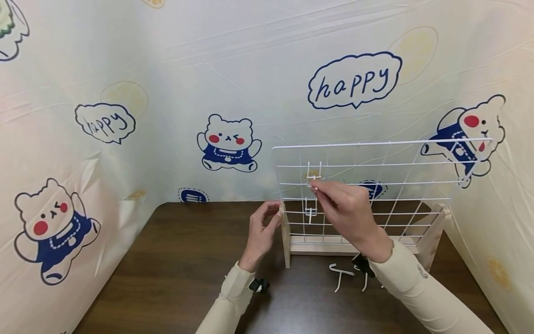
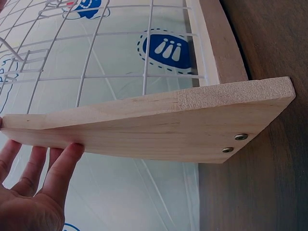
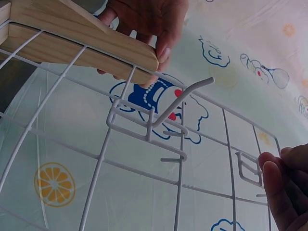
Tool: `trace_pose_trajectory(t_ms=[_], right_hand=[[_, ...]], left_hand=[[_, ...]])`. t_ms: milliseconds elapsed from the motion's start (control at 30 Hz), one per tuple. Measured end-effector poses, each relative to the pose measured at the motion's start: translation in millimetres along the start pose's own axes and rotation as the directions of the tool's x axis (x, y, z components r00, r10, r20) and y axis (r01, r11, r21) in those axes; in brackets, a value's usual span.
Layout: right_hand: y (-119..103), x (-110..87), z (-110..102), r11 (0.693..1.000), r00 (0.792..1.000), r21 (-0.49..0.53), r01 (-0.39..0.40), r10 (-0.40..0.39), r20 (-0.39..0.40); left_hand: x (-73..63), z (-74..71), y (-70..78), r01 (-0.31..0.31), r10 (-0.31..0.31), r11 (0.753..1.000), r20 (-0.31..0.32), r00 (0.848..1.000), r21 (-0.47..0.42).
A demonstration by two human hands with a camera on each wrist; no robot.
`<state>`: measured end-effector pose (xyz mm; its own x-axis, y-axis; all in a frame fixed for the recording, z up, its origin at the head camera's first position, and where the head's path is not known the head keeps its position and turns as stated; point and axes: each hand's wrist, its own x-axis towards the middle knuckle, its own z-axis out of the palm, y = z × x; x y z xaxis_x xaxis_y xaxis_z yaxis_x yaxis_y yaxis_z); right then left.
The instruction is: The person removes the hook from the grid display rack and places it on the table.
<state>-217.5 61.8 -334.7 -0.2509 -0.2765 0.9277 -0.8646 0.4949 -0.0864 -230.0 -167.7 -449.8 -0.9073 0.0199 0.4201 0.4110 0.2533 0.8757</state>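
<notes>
Pale sleeve (image 1: 413, 290) foremost, upper hook (image 1: 314, 177) pinched at the wire grid (image 1: 400, 182)

Beyond that cuff, the right hand (image 1: 348, 208) pinches the upper hook between thumb and fingertips, against the left part of the wire grid. The left hand (image 1: 261, 229) grips the top of the wooden side panel (image 1: 285, 241), apparently to steady it.

The step in hand seems to be fitting the upper hook; whether it is fully seated, I cannot tell. My judgement is that the next move calls for checking that its back catches the wires before the fingers let go. The lower hook (image 3: 150, 126) sits on the wires just below it. Loose hooks (image 1: 340, 273) lie on the counter (image 1: 175, 260) in front, partly hidden by the right wrist. No containers show.
</notes>
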Motion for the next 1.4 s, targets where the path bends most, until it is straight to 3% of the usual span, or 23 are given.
trace_pose_trajectory(t_ms=[300,667,1067,1400], right_hand=[[-0.6,2.6,-4.2,1.000,1.000,0.009,-0.001,0.001,0.010],[-3.0,0.0,-7.2,1.000,0.999,0.030,0.008,-0.007,-0.041],[-10.0,-18.4,-10.6,0.999,0.994,0.027,0.036,-0.033,-0.101],[-12.3,-36.8,-12.0,1.000,0.996,0.028,0.008,-0.006,-0.084]], left_hand=[[-0.4,0.3,0.9,-0.005,0.005,1.000,-0.007,1.000,-0.001],[0.3,0.1,1.1,-0.019,0.019,1.000,-0.009,1.000,-0.005],[-1.3,1.1,1.1,-0.009,0.009,1.000,-0.016,1.000,-0.007],[0.9,0.6,0.3,-0.010,0.010,1.000,-0.018,1.000,-0.002]])
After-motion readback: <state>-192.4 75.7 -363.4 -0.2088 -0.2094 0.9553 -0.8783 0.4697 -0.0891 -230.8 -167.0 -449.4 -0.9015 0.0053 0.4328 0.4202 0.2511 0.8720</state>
